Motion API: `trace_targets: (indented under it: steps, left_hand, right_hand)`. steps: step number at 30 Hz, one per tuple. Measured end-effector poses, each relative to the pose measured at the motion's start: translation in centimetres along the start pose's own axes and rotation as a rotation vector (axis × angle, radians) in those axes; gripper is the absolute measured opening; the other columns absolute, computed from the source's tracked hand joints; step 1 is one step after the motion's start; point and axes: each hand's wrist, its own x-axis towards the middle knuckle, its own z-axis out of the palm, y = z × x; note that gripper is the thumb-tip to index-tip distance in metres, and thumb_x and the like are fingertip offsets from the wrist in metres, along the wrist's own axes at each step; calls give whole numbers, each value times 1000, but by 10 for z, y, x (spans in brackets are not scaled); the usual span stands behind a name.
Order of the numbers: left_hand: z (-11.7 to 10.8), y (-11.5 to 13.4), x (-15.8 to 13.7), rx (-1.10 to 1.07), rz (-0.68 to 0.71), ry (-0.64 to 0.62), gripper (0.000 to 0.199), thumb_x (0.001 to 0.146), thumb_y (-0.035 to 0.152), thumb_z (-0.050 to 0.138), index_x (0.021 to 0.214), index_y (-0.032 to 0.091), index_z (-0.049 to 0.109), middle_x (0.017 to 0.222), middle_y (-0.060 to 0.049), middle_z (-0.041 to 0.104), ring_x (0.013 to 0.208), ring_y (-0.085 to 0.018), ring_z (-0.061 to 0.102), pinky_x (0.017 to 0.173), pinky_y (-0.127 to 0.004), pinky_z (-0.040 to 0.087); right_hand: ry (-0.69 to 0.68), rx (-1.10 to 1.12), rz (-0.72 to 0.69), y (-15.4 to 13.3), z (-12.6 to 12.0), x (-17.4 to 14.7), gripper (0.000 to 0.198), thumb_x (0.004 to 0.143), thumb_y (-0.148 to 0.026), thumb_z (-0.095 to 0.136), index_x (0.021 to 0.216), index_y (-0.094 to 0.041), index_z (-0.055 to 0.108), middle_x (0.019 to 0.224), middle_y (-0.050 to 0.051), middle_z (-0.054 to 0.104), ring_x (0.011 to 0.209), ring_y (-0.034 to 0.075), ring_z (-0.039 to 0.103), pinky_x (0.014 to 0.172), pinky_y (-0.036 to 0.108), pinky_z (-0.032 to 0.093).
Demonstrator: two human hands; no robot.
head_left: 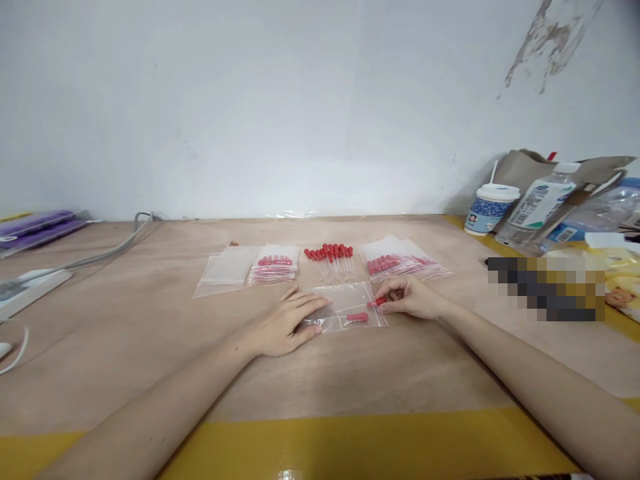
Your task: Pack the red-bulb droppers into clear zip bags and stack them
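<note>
A clear zip bag (333,293) lies flat on the table between my hands, its mouth facing right. Inside it rests a dropper with a red rubber bulb (357,317). My left hand (287,323) lies over the bag's left end, fingers stretched out and thumb apart, pressing on the plastic. At the mouth, my right hand (407,298) pinches a second dropper by its red bulb (377,302). That dropper's thin tube points left into the bag. Behind the bag, several loose red-bulb droppers (330,253) lie side by side.
Bags holding droppers (275,261) are stacked left of the loose ones, beside flat empty bags (225,270). More filled bags (395,261) lie to the right. A cup (493,210), plastic bottle (540,203) and yellow package (623,290) stand far right. A grey cable (115,250) runs at left.
</note>
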Motion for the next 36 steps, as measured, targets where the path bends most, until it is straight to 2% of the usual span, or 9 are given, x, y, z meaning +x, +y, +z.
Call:
trace_targets:
  steps: [3,8,13,19,21,23,26,29,36]
  left_hand:
    - [1,-1,0,-1,2,11,45,91,37,43,133,23,35,130,-7,48,120,-22,42,108,-48,18]
    - [3,-3,0,-1,7,25,45,91,37,43,133,24,36,129,-8,48,120,-23,42,107,-48,17]
    - [2,-2,0,-6,12,29,46,90,38,45,133,24,36,128,-8,49,119,-24,42,106,-47,21]
    - [4,-2,0,0,22,48,46,90,37,45,133,24,37,129,-7,49,120,-23,42,106,-45,23]
    - [4,-3,0,4,30,47,45,90,37,45,133,25,39,129,-6,49,120,-23,41,105,-45,24]
    - [4,-3,0,14,32,39,44,90,38,45,132,25,40,130,-6,49,121,-23,41,104,-45,25]
    - [4,-4,0,33,25,28,44,90,39,44,132,25,42,131,-6,48,121,-23,40,104,-44,27]
    - [4,-5,1,45,20,22,43,90,39,44,131,24,43,131,-6,47,121,-23,41,104,-43,27]
    - [5,-4,1,42,21,27,42,91,39,43,131,26,43,131,-6,48,121,-23,41,104,-45,24]
  right_hand:
    - [24,-54,-56,-2,9,5,24,62,-36,70,79,-18,71,61,-2,56,52,8,42,48,22,32]
    - [3,47,-42,-17,26,6,26,64,-36,68,80,-15,69,55,-3,52,49,7,41,46,20,31]
    - [75,5,29,-19,25,3,21,61,-34,69,70,-15,64,54,-3,54,48,7,42,45,20,32]
    - [-3,-45,-87,-24,27,2,26,71,-41,61,79,-17,69,66,2,63,56,11,50,51,23,38]
    - [-21,-53,-87,-24,28,2,28,71,-42,61,82,-17,68,66,2,62,56,11,50,51,23,39]
    - [19,-57,-71,-23,27,3,29,68,-42,63,82,-16,65,62,0,58,54,10,48,50,22,37]
    - [28,-25,-80,-22,24,2,30,72,-46,58,73,-16,60,61,-2,53,54,9,45,50,22,35]
    - [-9,39,-13,-26,23,0,44,80,-54,44,58,-16,54,51,-3,46,49,8,40,49,22,32]
    - [72,163,71,-32,35,-1,36,62,-49,67,69,-16,55,60,-2,55,53,9,48,51,22,35]
